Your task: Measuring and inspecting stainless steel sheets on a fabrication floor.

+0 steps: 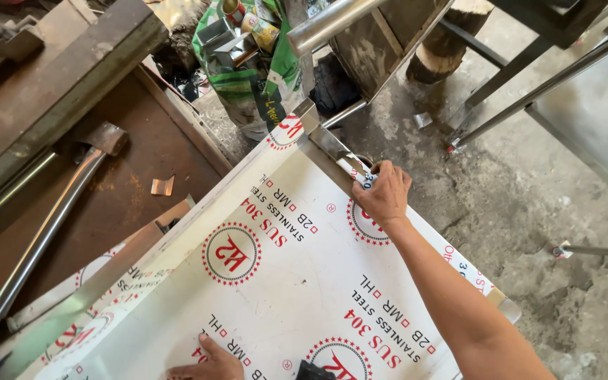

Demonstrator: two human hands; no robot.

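A large steel sheet (pixel 297 281) covered in white protective film with red round marks and printed text lies across a work surface. My right hand (pixel 383 193) grips the film's peeled edge at the sheet's far right rim, fingers pinched shut on a curled strip (pixel 355 169). Bare metal (pixel 325 141) shows along that rim beyond my fingers. My left hand (pixel 209 362) rests flat on the film near the bottom of the view, fingers spread, holding nothing.
A rusty brown steel bench (pixel 128 190) with a metal rod (pixel 43 239) and heavy beam (pixel 58 77) lies left. A green sack (pixel 248 77) of scraps stands behind. Concrete floor (pixel 529 211), a log (pixel 445 49) and steel frame legs (pixel 522 98) are on the right.
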